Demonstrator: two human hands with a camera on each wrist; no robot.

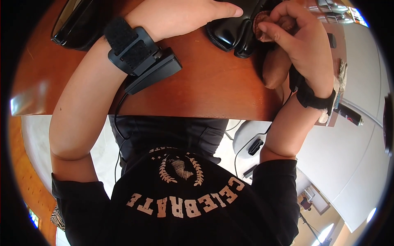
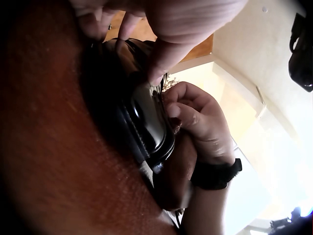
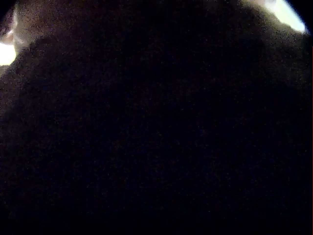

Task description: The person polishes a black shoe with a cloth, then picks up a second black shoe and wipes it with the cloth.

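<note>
A glossy black leather shoe (image 1: 225, 35) lies on the wooden table near the top of the head view. My left hand (image 1: 180, 16) holds it from above, thumb on one side and fingers on the other, as the left wrist view shows. At the shoe's right side, my right hand (image 1: 305, 45) pinches a brown, soft-looking piece with a ruffled edge (image 1: 262, 28) between thumb and curled fingers. Below that hand hangs a smooth, rounded brown part (image 1: 277, 69), seen also beside the shoe in the left wrist view. The right wrist view is almost wholly dark.
A second black shoe (image 1: 76, 26) stands at the table's upper left. The brown table (image 1: 197, 90) ends at a front edge close to the person's body. A black spray can (image 1: 348, 114) lies at the right, and cables run down from both wrist cameras.
</note>
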